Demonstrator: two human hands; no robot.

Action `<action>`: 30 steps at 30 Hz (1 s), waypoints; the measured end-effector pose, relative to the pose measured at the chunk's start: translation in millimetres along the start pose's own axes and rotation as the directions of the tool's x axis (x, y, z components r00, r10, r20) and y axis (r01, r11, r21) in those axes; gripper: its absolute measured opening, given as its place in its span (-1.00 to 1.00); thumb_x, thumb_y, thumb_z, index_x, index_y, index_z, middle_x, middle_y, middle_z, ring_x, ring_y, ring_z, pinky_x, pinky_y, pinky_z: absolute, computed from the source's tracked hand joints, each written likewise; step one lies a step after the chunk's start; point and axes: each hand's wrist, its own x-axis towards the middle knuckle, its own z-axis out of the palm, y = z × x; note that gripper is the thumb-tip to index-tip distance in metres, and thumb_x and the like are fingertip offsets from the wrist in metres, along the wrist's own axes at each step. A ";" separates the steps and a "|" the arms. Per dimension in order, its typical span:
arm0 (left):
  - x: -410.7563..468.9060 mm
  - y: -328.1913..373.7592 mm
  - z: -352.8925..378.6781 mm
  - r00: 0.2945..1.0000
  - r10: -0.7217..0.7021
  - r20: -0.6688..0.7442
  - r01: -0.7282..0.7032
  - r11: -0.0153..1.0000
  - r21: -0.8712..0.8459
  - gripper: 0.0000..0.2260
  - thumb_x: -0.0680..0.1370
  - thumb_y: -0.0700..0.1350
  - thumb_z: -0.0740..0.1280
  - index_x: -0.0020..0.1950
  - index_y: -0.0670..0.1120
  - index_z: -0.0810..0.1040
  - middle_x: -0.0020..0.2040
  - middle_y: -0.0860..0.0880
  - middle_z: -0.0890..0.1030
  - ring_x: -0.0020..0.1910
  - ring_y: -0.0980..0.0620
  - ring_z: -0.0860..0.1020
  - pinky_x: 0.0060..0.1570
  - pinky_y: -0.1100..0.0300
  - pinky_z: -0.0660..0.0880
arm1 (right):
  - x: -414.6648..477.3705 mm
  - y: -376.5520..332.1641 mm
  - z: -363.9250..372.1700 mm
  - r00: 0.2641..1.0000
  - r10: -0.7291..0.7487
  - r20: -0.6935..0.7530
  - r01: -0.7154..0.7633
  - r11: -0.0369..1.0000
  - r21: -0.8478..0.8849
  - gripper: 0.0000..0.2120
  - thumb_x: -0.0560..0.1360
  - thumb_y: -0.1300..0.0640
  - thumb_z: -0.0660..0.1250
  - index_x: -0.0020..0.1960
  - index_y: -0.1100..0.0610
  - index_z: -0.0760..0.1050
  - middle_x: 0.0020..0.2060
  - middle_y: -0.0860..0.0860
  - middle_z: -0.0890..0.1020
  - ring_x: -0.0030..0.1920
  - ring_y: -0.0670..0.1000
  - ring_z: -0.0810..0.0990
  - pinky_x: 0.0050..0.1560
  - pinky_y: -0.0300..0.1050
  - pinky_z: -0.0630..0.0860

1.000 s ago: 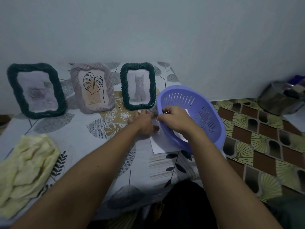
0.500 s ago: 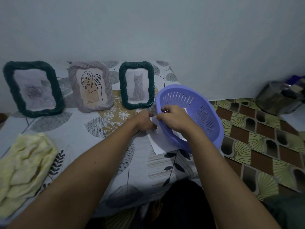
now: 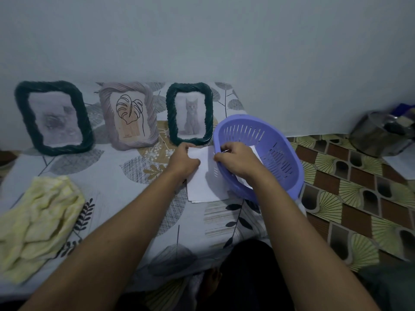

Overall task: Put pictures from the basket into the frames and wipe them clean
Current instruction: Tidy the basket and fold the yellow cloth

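Paper (image 3: pixel 203 156) is stretching between the hands at the basket (image 3: pixel 277 140) rim. Left hand (image 3: pixel 184 161) is pinching its left edge, right hand (image 3: pixel 237 160) its right edge.

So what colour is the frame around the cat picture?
Dark green frame, clearest in the head view.

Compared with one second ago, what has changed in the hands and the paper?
The left hand has drawn a white sheet out leftward from the purple basket; more of it shows between the hands. The right hand keeps its grip on it at the basket's near rim. The three frames and yellow cloth stayed put.
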 end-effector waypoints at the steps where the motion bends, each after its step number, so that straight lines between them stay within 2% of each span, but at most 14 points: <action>1: -0.5 -3.5 -3.8 1.000 -0.003 -0.025 0.003 1.000 0.010 -0.58 0.47 -0.34 0.34 0.28 -0.03 0.45 0.12 -0.06 0.54 -0.08 0.00 0.53 -0.28 0.19 0.46 | -0.4 0.1 0.4 1.000 0.002 -0.001 -0.002 1.000 0.000 -0.81 0.54 0.06 0.32 0.06 0.14 0.60 -0.06 0.08 0.65 -0.03 0.12 0.60 0.04 0.09 0.56; 5: -6.4 -16.2 -25.9 0.995 0.004 -0.096 -0.002 1.000 0.025 -0.57 0.49 -0.32 0.28 0.32 0.00 0.45 0.15 -0.06 0.57 0.09 -0.10 0.54 0.12 0.03 0.53 | -0.7 0.7 4.1 1.000 0.009 0.014 -0.009 1.000 0.000 -0.79 0.54 0.07 0.31 0.10 0.14 0.59 -0.04 0.08 0.66 -0.06 0.11 0.61 -0.05 0.01 0.55; 7: -12.5 -20.5 -38.2 0.993 0.006 -0.119 -0.004 1.000 0.017 -0.62 0.52 -0.29 0.22 0.30 -0.01 0.45 0.12 -0.05 0.56 0.11 -0.11 0.54 0.18 0.00 0.51 | -1.6 0.9 7.4 1.000 0.001 0.022 0.000 1.000 -0.028 -0.78 0.55 0.06 0.31 0.11 0.17 0.59 -0.03 0.10 0.67 -0.07 0.11 0.61 -0.12 -0.06 0.49; 10: -19.7 -26.4 -56.4 0.986 -0.052 -0.156 0.041 0.997 -0.068 -0.67 0.51 -0.23 0.18 0.23 0.00 0.45 0.14 -0.08 0.56 0.14 -0.14 0.53 0.24 -0.07 0.49 | -2.6 -0.1 10.1 1.000 -0.008 0.027 0.009 0.998 -0.059 -0.73 0.56 0.07 0.30 0.12 0.25 0.58 0.00 0.18 0.66 -0.06 0.18 0.61 -0.16 -0.04 0.47; 13: -21.9 -33.2 -73.7 0.973 -0.107 -0.204 0.086 0.990 -0.111 -0.54 0.38 -0.14 0.17 0.28 -0.03 0.51 0.17 -0.08 0.60 0.14 -0.14 0.55 0.26 -0.12 0.49 | -3.9 -0.8 10.2 1.000 -0.009 0.021 0.011 0.996 -0.086 -0.74 0.56 0.07 0.30 0.13 0.22 0.58 0.01 0.17 0.66 -0.01 0.19 0.61 -0.05 0.04 0.53; 15: -23.8 -37.1 -81.6 0.969 -0.124 -0.212 0.092 0.983 -0.157 -0.57 0.41 -0.16 0.17 0.24 -0.03 0.56 0.14 -0.08 0.63 0.12 -0.12 0.58 0.24 -0.08 0.50 | -5.7 -0.7 12.2 1.000 -0.018 0.004 0.019 0.996 -0.087 -0.74 0.57 0.08 0.29 0.15 0.21 0.56 0.04 0.16 0.65 0.01 0.18 0.60 -0.02 0.04 0.52; 17: -24.3 -41.6 -87.2 0.965 -0.133 -0.227 0.086 0.974 -0.207 -0.64 0.42 -0.18 0.16 0.13 -0.05 0.62 0.07 -0.09 0.66 0.07 -0.14 0.60 0.20 -0.05 0.52 | -9.9 -3.1 17.1 1.000 -0.017 -0.026 0.015 0.996 -0.092 -0.74 0.56 0.08 0.29 0.16 0.20 0.53 0.06 0.14 0.62 0.06 0.18 0.57 -0.03 0.00 0.48; 19: -29.5 -43.2 -91.8 0.958 -0.121 -0.261 0.064 0.974 -0.217 -0.66 0.39 -0.13 0.18 0.04 -0.01 0.66 -0.01 -0.08 0.68 0.04 -0.15 0.61 0.16 -0.02 0.51 | -15.8 -8.6 24.9 0.992 -0.049 -0.119 0.024 0.979 -0.204 -0.72 0.53 0.06 0.27 0.18 0.18 0.49 0.11 0.10 0.57 0.16 0.18 0.51 0.06 0.02 0.43; 21: -41.2 -38.8 -94.5 0.960 -0.082 -0.269 0.034 0.983 -0.179 -0.74 0.43 -0.17 0.21 -0.08 0.03 0.68 -0.18 0.00 0.65 -0.11 -0.08 0.59 -0.04 0.09 0.49 | -25.0 -16.9 33.4 0.953 -0.181 -0.243 0.088 0.933 -0.348 -0.65 0.52 0.09 0.26 0.28 0.14 0.47 0.24 0.06 0.51 0.29 0.15 0.38 0.20 0.06 0.33; 22: -48.4 -33.7 -95.3 0.961 -0.061 -0.268 0.016 0.986 -0.167 -0.74 0.46 -0.20 0.23 -0.04 0.03 0.69 -0.18 0.02 0.65 -0.14 -0.04 0.59 -0.08 0.11 0.50 | -30.3 -21.7 38.1 0.920 -0.276 -0.277 0.164 0.915 -0.369 -0.62 0.51 0.10 0.26 0.32 0.12 0.46 0.27 0.03 0.51 0.31 0.13 0.34 0.25 0.06 0.30; 24: -53.8 -30.4 -97.9 0.955 -0.043 -0.294 -0.012 0.983 -0.184 -0.71 0.49 -0.25 0.28 0.08 0.03 0.67 -0.12 0.03 0.66 -0.14 0.02 0.60 -0.12 0.15 0.53 | -38.5 -28.9 50.1 0.875 -0.415 -0.251 0.335 0.891 -0.306 -0.62 0.50 0.14 0.28 0.32 0.09 0.49 0.26 0.02 0.54 0.28 0.09 0.39 0.28 0.03 0.34; 25: -55.3 -30.3 -98.9 0.951 -0.036 -0.307 -0.027 0.980 -0.198 -0.70 0.48 -0.28 0.30 0.09 0.04 0.65 -0.12 0.02 0.65 -0.17 0.03 0.59 -0.17 0.17 0.51 | -41.4 -30.6 57.3 0.879 -0.431 -0.205 0.389 0.896 -0.216 -0.63 0.51 0.16 0.29 0.31 0.10 0.51 0.24 0.03 0.57 0.23 0.07 0.45 0.25 0.00 0.38; 27: -58.3 -29.1 -101.0 0.948 -0.031 -0.316 -0.053 0.966 -0.254 -0.72 0.47 -0.33 0.32 0.05 0.00 0.61 -0.13 -0.03 0.63 -0.20 0.00 0.58 -0.23 0.15 0.51 | -47.7 -33.8 72.5 0.911 -0.404 -0.080 0.403 0.915 -0.028 -0.65 0.53 0.19 0.29 0.32 0.11 0.51 0.22 0.03 0.59 0.13 0.01 0.53 0.19 -0.07 0.45; 30: -65.1 -24.9 -101.3 0.957 -0.037 -0.287 -0.055 0.950 -0.307 -0.79 0.49 -0.36 0.33 0.04 -0.09 0.53 -0.08 -0.09 0.63 -0.12 -0.06 0.62 -0.25 0.08 0.59 | -51.2 -32.9 92.4 0.932 -0.360 0.033 0.358 0.931 0.072 -0.65 0.58 0.15 0.29 0.36 0.12 0.48 0.28 0.03 0.56 0.17 0.02 0.55 0.20 -0.08 0.47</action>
